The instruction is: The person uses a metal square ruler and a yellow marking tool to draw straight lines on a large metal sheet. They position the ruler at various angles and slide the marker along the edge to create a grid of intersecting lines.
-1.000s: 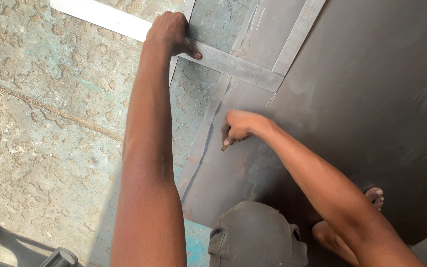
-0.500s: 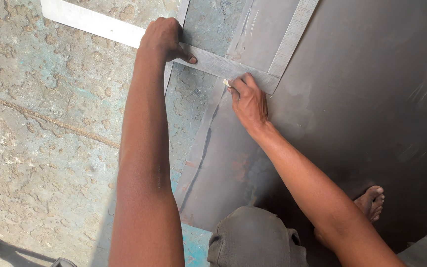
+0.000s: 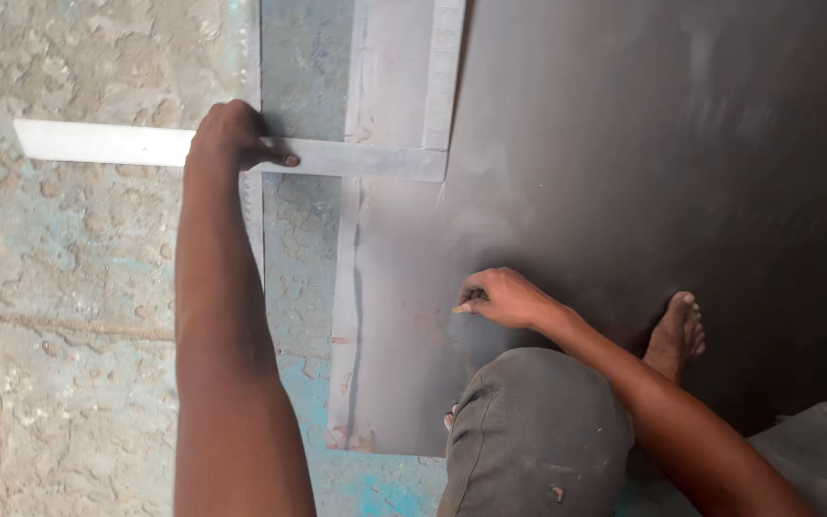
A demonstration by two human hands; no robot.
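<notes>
The left hand (image 3: 232, 134) presses palm-down on the long blade of a metal try square (image 3: 356, 158), fingers spread flat over it and the thumb stretched along its lower edge, pinning it rather than gripping it. That blade lies crosswise, running from the rough concrete floor (image 3: 69, 287) on the left across to the dark metal sheet (image 3: 643, 144), where it meets the square's shorter arm (image 3: 442, 72) pointing up and out of view along the sheet's edge. The right hand (image 3: 504, 297) rests lower on the sheet, well apart from the square, its fingers pinched closed around a small marking tool (image 3: 461, 308) whose pale tip touches the metal; the tool is too small to tell whether it is a scriber or a pencil. A lighter grey band (image 3: 375, 316) runs down the sheet's left margin, with rust spots near its lower end. The person's bent knee in grey cloth (image 3: 538, 431) sits at the bottom, and a bare foot (image 3: 677, 330) stands on the sheet just beside the right forearm.
</notes>
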